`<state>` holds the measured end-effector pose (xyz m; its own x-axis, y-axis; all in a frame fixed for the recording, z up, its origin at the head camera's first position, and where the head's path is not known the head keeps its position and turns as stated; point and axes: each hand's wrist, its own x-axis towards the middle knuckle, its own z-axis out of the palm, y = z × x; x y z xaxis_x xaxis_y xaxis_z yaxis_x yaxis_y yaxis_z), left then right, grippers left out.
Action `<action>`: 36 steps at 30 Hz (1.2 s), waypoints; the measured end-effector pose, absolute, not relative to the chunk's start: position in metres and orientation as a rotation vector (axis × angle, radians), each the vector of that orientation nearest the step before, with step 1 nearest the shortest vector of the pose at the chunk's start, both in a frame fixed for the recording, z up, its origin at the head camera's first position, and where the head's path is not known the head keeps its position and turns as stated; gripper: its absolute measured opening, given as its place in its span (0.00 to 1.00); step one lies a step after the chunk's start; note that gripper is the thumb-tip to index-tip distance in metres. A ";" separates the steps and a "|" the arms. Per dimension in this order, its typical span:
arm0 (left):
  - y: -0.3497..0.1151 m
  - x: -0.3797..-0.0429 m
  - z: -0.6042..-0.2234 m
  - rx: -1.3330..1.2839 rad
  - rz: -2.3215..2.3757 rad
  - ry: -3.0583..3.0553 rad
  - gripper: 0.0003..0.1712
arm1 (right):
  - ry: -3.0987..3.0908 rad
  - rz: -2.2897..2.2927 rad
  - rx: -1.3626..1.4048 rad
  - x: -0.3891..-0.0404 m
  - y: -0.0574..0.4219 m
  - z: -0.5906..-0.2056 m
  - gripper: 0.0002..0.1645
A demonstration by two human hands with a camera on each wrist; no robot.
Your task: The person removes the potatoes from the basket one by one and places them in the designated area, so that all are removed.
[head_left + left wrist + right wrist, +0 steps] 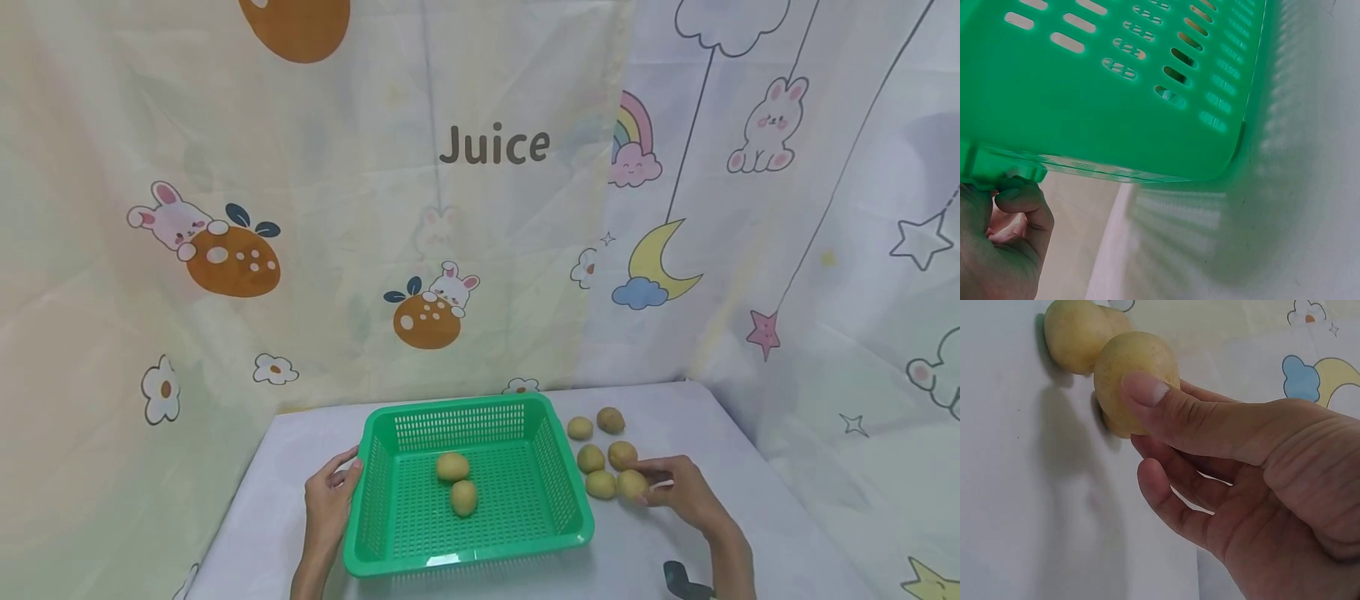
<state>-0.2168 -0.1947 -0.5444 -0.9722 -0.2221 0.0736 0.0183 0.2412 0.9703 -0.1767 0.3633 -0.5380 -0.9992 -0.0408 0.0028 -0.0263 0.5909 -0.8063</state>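
A green plastic basket [468, 557] with slotted walls stands in the middle of the table. Two potatoes [464, 497] lie inside it, one just behind the other. My left hand [327, 504] grips the basket's left rim; in the left wrist view its thumb and curled fingers [1034, 209] pinch the rim from below the lip. To the right of the basket, my right hand [686, 493] pinches a potato [1129, 362], thumb on the near side and fingers behind. Several other potatoes [600, 484] sit close by, between that hand and the basket.
The table [255, 533] has a white cover. Patterned curtains [495, 250] hang behind it and on both sides. A dark curved thing [678, 579] shows beside the right wrist at the front.
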 end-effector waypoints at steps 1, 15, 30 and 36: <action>-0.195 -0.217 -0.545 0.191 -1.812 -2.311 0.23 | 2.790 -1.410 -0.066 -0.176 0.364 -0.539 0.33; -0.196 -0.219 -0.546 0.211 -1.811 -2.324 0.23 | 2.795 -1.393 -0.045 -0.175 0.372 -0.550 0.33; -0.196 -0.219 -0.545 0.229 -1.813 -2.342 0.24 | 2.807 -1.365 0.079 -0.181 0.373 -0.556 0.34; -0.196 -0.218 -0.545 0.216 -1.817 -2.326 0.23 | 2.795 -1.343 0.166 -0.183 0.371 -0.561 0.34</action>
<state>-0.2181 -0.1960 -0.5448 -0.9729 -0.2248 0.0538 -0.0022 0.2414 0.9704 -0.1833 0.3714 -0.5606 -0.9936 0.0805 -0.0787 0.1117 0.6204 -0.7763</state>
